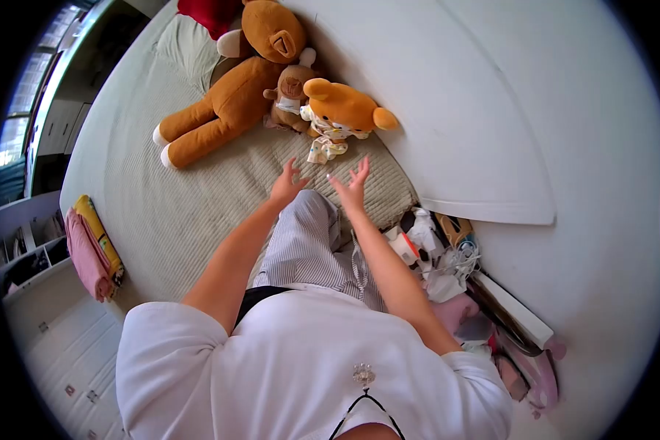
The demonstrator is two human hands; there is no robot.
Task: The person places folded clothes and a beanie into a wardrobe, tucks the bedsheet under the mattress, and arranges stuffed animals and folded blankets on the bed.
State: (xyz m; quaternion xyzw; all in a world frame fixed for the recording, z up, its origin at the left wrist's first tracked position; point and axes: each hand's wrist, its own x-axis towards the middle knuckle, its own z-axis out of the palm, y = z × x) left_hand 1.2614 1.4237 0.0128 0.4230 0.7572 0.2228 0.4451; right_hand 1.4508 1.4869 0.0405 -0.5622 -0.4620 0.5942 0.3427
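Observation:
Over the bed's quilted cover (147, 220), my left hand (289, 183) is raised with its fingers apart and nothing in it. My right hand (352, 185) is level with it, a short gap to the right, fingers spread and empty. Just beyond my right hand sits an orange bear plush (345, 108) in a patterned white outfit. To its left is a small brown plush (292, 92) with a white bib. A large brown plush (246, 92) lies further left, its legs stretched toward the left. Neither hand touches a plush.
A pale green pillow (187, 51) and a red item (211, 15) lie at the top. Folded pink cloth (86, 253) and yellow cloth (99, 235) rest on the bed's left edge. Cables (462, 257), bags and boxes crowd the right side beside the white headboard (484, 147).

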